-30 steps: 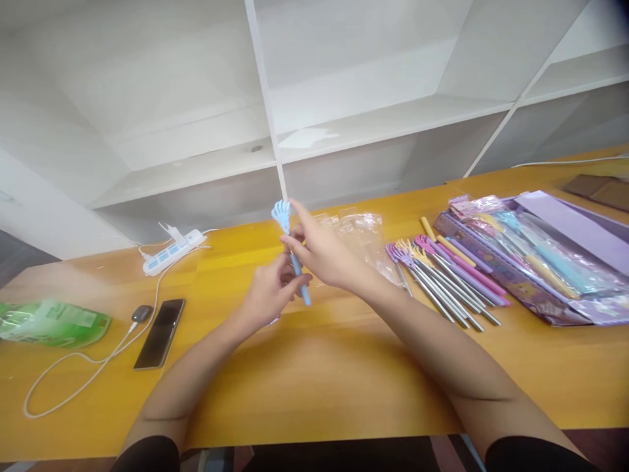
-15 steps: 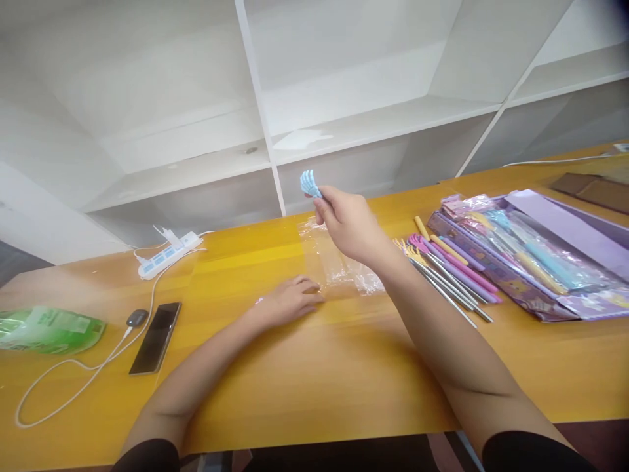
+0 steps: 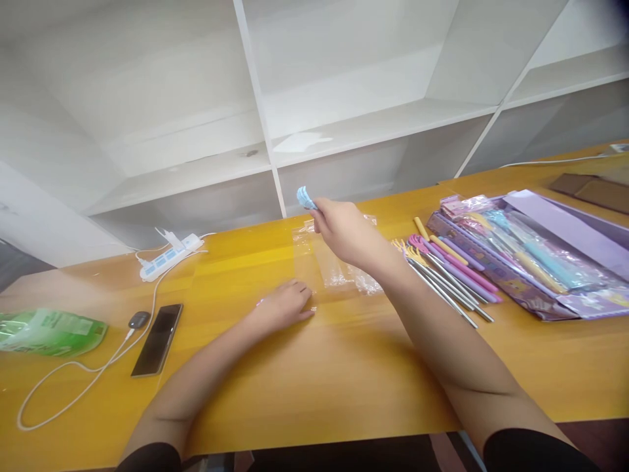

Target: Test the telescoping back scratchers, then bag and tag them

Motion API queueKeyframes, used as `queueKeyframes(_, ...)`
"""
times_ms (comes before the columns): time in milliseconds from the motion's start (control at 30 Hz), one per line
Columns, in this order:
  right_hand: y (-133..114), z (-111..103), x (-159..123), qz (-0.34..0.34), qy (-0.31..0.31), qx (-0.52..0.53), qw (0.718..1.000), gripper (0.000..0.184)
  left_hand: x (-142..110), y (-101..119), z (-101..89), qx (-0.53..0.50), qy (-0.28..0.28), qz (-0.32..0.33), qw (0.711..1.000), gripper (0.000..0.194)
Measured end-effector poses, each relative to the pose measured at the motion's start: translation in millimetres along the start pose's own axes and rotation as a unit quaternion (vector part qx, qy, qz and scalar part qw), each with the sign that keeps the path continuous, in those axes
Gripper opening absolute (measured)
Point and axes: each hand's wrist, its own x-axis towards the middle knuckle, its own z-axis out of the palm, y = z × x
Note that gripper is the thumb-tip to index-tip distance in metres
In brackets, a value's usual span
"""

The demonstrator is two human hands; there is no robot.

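Observation:
My right hand (image 3: 344,231) is raised over the yellow table (image 3: 314,387) with its fingers closed round a light blue hand-shaped stick (image 3: 305,197); only the blue claw end shows above my fist. Under that hand lies a pile of clear plastic sleeves (image 3: 334,269). My left hand (image 3: 285,305) rests on the table with its fingers pressed down on the near edge of a clear sleeve. Right of my right arm lies a row of several similar sticks (image 3: 445,272) with purple, pink and yellow ends and metal shafts.
A purple box (image 3: 565,229) of packaged sticks lies at the right. At the left are a black phone (image 3: 157,339), a white power strip (image 3: 170,254) with cables, and a green packet (image 3: 49,331). White shelves (image 3: 304,141) stand behind the table.
My left hand let go of the blue stick and dropped to the table onto a clear sleeve. My right hand carried the stick to the right, above the sleeves.

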Motion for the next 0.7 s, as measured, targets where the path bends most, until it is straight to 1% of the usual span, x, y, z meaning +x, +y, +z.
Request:
queueKeyframes(67, -0.3, 3.1, -0.1, -0.002, -0.024, -0.019, 1.0, 0.026, -1.2, 1.6, 3.4, 0.005, 0.006, -0.022, 1.0, 0.013)
queueKeyframes(133, -0.8, 7.3, 0.1, -0.01, -0.045, -0.026, 0.999, 0.027, -0.7, 0.4, 6.9, 0.005, 0.023, -0.043, 0.999, 0.014)
queueKeyframes(200, -1.1, 12.5, 0.8, -0.01, -0.06, -0.019, 0.998, 0.028, 0.5, -3.9, 7.4, 0.001, 0.058, -0.069, 0.996, 0.016)
queueKeyframes(267, -1.1, 18.5, 2.1, 0.006, -0.073, -0.004, 0.997, 0.031, 0.7, -9.5, 2.9, -0.004, 0.116, -0.1, 0.988, 0.015)
queueKeyframes(367, -2.0, 27.7, 4.9, 0.042, -0.102, 0.013, 0.994, 0.04, -2.9, -16.3, -11.6, -0.014, 0.22, -0.132, 0.966, 0.009)
queueKeyframes(467, -5.9, 34.4, 6.8, 0.04, -0.161, 0.068, 0.984, 0.045, -9.1, -18.2, -26.6, -0.027, 0.308, -0.137, 0.941, 0.008)
queueKeyframes(533, -9.8, 36.3, 6.6, 0.027, -0.205, 0.137, 0.969, 0.041, -12.0, -17.6, -32.7, -0.037, 0.352, -0.136, 0.925, 0.015)
queueKeyframes(600, -12.9, 37.2, 5.6, 0.013, -0.231, 0.189, 0.954, 0.032, -12.8, -16.5, -35.4, -0.051, 0.382, -0.13, 0.914, 0.019)
queueKeyframes(700, -13.6, 39.1, 5.1, -0.008, -0.234, 0.204, 0.95, 0.016, -11.3, -14.7, -36.4, -0.08, 0.403, -0.114, 0.905, 0.008)
